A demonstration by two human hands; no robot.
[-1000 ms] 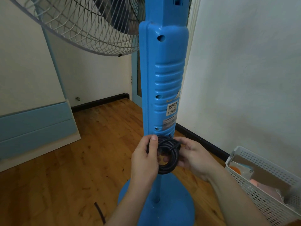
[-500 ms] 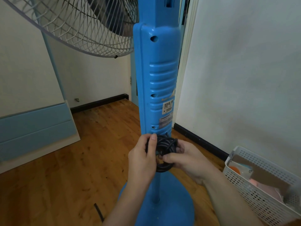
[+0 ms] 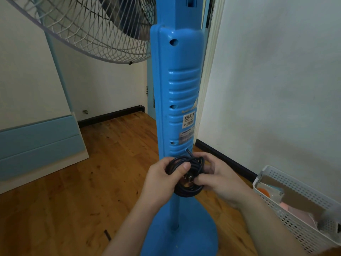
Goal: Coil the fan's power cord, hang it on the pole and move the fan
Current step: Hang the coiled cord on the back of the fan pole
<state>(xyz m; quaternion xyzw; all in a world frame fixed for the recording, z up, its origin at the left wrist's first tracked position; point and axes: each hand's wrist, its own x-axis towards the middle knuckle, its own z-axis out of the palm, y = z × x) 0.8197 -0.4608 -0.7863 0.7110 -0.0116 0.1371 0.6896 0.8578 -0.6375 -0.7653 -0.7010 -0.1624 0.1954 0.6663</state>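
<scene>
A blue pedestal fan stands before me, its wide pole housing rising from a round base, with the white wire grille at the top left. The black power cord is wound into a small coil right in front of the thin lower pole, and one strand runs up into the housing's bottom. My left hand grips the coil's left side, thumb laid over it. My right hand pinches the coil's right side near the plug.
A white perforated basket holding some items sits on the floor at the right, against the white wall. A light blue and white cabinet stands at the left. Wooden floor stretches between the cabinet and the fan.
Both hands keep hold of the coil, and my right fingers have shifted further in towards the plug at its middle. The view has drifted slightly.
</scene>
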